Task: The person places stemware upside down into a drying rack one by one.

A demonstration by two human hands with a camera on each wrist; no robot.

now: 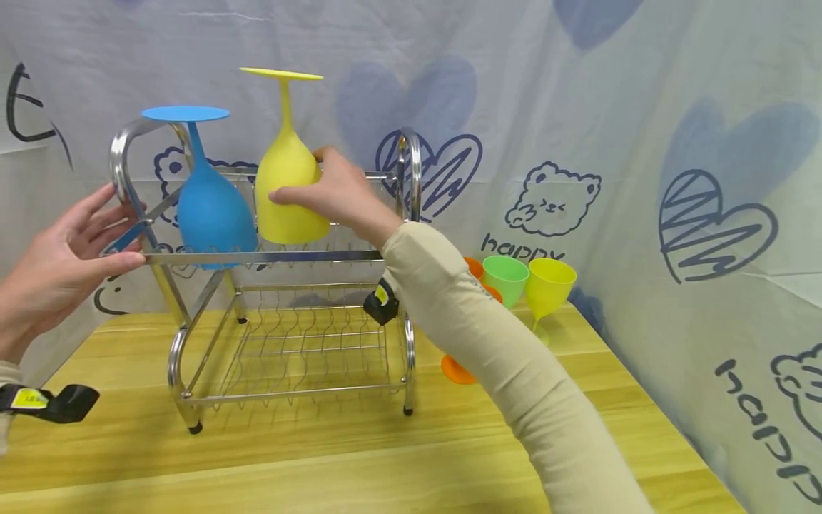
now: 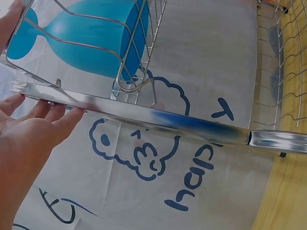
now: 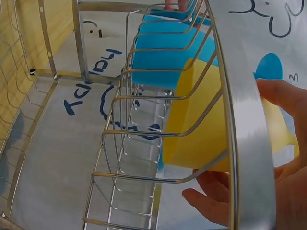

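Right hand [image 1: 337, 196]: fingers curled round the inverted yellow plastic goblet [image 1: 289, 187] on the steel two-tier dish rack [image 1: 282, 285], upper tier.
Left hand [image 1: 61, 268]: fingers spread, pressed against the rack's front rail at nine o'clock.
Risk: the neighbouring inverted blue plastic goblet [image 1: 212, 207] could be knocked over if the yellow one is swung sideways.

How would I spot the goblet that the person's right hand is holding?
Find the two-tier metal dish rack on the wooden table. On its top tier two goblets stand upside down, feet up. The right hand grips the yellow goblet; its neighbour on the left, the blue goblet, is untouched.
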